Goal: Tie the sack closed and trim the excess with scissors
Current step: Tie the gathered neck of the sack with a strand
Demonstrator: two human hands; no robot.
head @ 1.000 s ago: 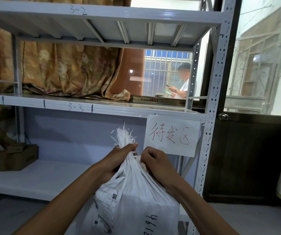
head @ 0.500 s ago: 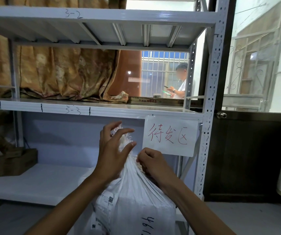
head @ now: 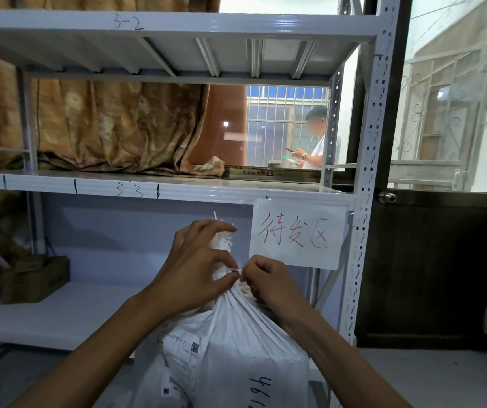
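A white woven sack stands in front of me, its top gathered into a neck with frayed threads sticking up. Labels and black handwritten digits show on its side. My left hand wraps the gathered neck, its thumb and fingers pinching a thin white tie at the neck. My right hand is curled against the neck's right side and pinches the same tie. No scissors are in view.
A grey metal shelf rack stands behind the sack, with a paper sign in red writing on it. A cardboard box sits on the low shelf at left. A dark door is at right. A person stands outside the window.
My left hand let go of the neck, rose over the frayed top, then came back down and now pinches the tie. My right hand stayed at the neck.
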